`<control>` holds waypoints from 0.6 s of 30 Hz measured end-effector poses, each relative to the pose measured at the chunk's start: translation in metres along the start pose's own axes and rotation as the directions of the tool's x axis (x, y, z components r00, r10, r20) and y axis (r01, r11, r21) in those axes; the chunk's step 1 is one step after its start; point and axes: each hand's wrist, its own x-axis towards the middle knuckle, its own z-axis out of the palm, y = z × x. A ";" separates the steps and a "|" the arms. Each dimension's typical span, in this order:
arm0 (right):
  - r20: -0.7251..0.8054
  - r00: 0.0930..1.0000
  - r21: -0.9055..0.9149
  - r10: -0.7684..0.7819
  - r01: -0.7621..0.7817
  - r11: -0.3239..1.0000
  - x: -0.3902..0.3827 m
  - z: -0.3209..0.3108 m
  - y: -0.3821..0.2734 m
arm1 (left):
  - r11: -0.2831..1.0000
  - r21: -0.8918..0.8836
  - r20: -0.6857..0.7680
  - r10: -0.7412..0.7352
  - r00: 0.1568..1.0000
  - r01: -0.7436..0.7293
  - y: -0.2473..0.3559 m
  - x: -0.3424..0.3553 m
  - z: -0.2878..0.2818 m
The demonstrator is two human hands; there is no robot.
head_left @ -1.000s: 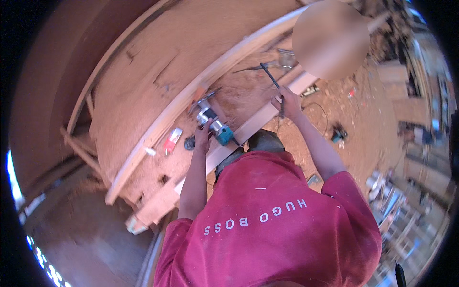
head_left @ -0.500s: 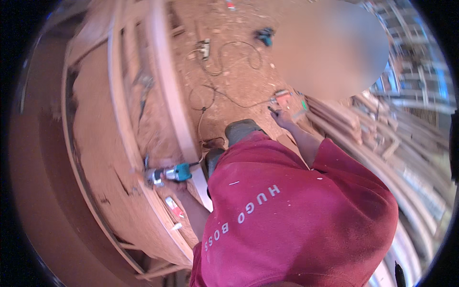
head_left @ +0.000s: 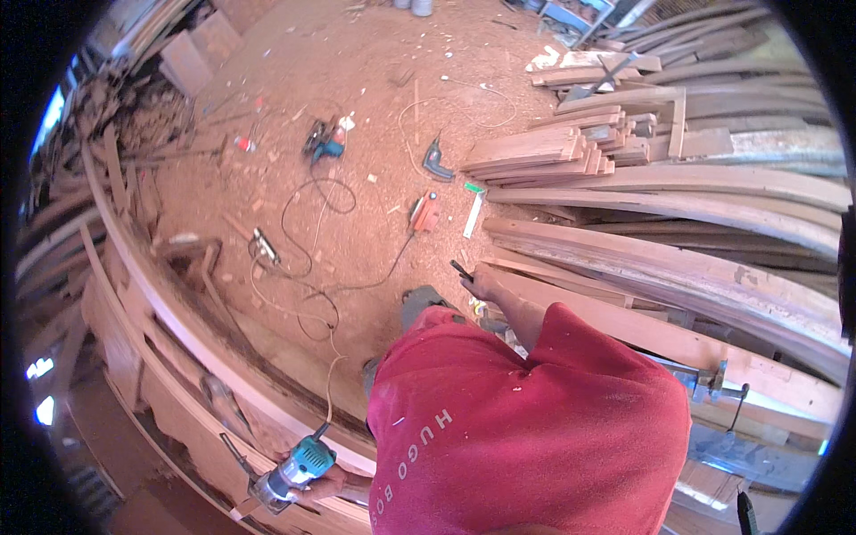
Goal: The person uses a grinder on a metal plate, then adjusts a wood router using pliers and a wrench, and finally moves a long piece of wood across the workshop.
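My left hand (head_left: 323, 484) is closed on a teal and silver trim router (head_left: 301, 467), low in the picture over the curved timber frame (head_left: 178, 321) at my left, its cord running up across the floor. My right hand (head_left: 484, 287), out beside my red shirt, grips a dark narrow rod-like tool (head_left: 461, 271), too small to name. It is closest to the long pale boards (head_left: 624, 330) on my right. A green and silver square (head_left: 474, 209) and an orange corded power tool (head_left: 424, 214) lie on the floor beyond it.
A drill (head_left: 437, 160) and a blue power saw (head_left: 328, 143) rest among loose cords and shavings on the floor (head_left: 357, 71). Stacked planks (head_left: 535, 152) and curved timbers fill the right side, with a clamp (head_left: 718, 379) near me. Scrap wood (head_left: 134, 116) is heaped at upper left.
My view has swung rightward to the floor and timber stacks. The router in my left hand now appears lower left; my right hand, still holding its tool, appears lower in the picture.
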 end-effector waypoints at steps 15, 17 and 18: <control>-0.158 0.918 0.350 0.364 -0.292 0.890 0.091 -0.121 0.066 | 0.997 0.059 0.412 -0.074 0.908 0.054 -0.104 0.106 0.297; -0.128 0.901 0.439 0.415 -0.323 0.838 0.128 -0.136 0.066 | 0.994 0.058 0.447 -0.111 0.888 0.095 -0.144 0.132 0.340; -0.115 0.874 0.477 0.473 -0.370 0.798 0.150 -0.151 0.061 | 0.990 0.058 0.474 -0.142 0.869 0.130 -0.170 0.149 0.365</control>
